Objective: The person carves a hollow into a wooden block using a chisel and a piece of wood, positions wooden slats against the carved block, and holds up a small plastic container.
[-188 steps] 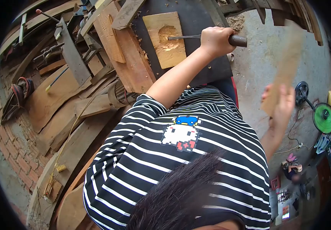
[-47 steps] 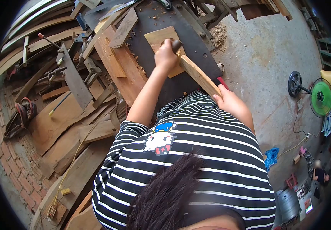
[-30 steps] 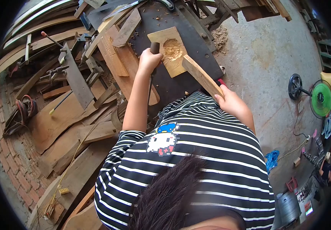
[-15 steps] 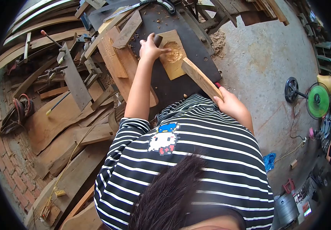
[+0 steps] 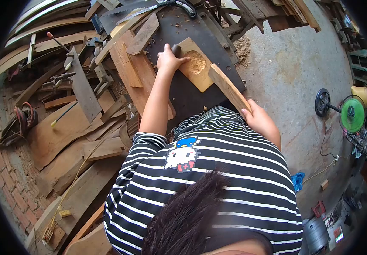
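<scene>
A pale wooden board point(image 5: 202, 82) with a rough hollow point(image 5: 197, 63) carved in it lies on the dark bench top. At the board's left edge my left hand point(image 5: 170, 60) is closed around a tool with a dark rounded handle point(image 5: 176, 50). My left thumb stretches towards the hollow; the tool's working end is hidden. My right hand point(image 5: 260, 120) grips the near end of a flat wooden stick point(image 5: 230, 88). The stick's far end is beside the board's right edge; I cannot tell whether they touch.
Wood chips and a saw point(image 5: 139, 12) lie at the bench's point(image 5: 187, 102) far end. Loose planks point(image 5: 143, 34) line its left side, with a clamp point(image 5: 60, 79) and stacked timber further left. A green fan point(image 5: 351, 111) stands on the floor to the right.
The carved board has turned slightly, its near corner shifting right and towards me. The stick in my right hand has moved a little right. My left hand has moved slightly right and nearer.
</scene>
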Available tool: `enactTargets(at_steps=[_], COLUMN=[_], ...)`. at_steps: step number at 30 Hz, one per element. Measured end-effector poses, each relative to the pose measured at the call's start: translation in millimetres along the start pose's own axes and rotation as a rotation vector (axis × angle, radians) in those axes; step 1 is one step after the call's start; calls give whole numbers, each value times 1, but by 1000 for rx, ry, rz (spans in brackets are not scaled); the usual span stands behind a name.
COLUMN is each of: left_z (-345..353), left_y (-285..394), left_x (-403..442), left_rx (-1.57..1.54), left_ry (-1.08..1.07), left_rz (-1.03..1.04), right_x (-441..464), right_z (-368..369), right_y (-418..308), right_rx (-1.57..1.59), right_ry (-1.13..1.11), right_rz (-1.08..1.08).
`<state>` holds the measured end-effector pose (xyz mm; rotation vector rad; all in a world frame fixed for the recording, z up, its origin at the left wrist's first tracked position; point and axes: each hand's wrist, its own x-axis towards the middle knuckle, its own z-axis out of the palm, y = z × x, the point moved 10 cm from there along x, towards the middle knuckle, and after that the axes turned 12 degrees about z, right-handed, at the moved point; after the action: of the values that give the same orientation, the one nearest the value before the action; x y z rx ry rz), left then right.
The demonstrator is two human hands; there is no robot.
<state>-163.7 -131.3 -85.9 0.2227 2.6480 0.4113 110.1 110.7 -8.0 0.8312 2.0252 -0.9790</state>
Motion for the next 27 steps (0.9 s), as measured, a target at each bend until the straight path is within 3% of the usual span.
enactTargets(at_steps=[9, 16, 21, 24, 27], left_z=[33, 69, 64, 61, 53], left_y=[-19, -7, -2, -8, -11], left_x=[-44, -98, -112, -111, -109], left_rx=[-123, -259, -315, -313, -298], left_ry=[56, -80, 16, 74, 107], left_rz=[18, 56, -25, -66, -78], right_x=[29, 81, 88, 72, 70], right_z=[1, 5, -12, -33, -48], right_y=[17, 3, -3, 4, 6], right_rx=[133, 132, 182, 400, 470], right_ry=[101, 142, 192, 216, 223], right_rz=[22, -55, -180, -66, -86])
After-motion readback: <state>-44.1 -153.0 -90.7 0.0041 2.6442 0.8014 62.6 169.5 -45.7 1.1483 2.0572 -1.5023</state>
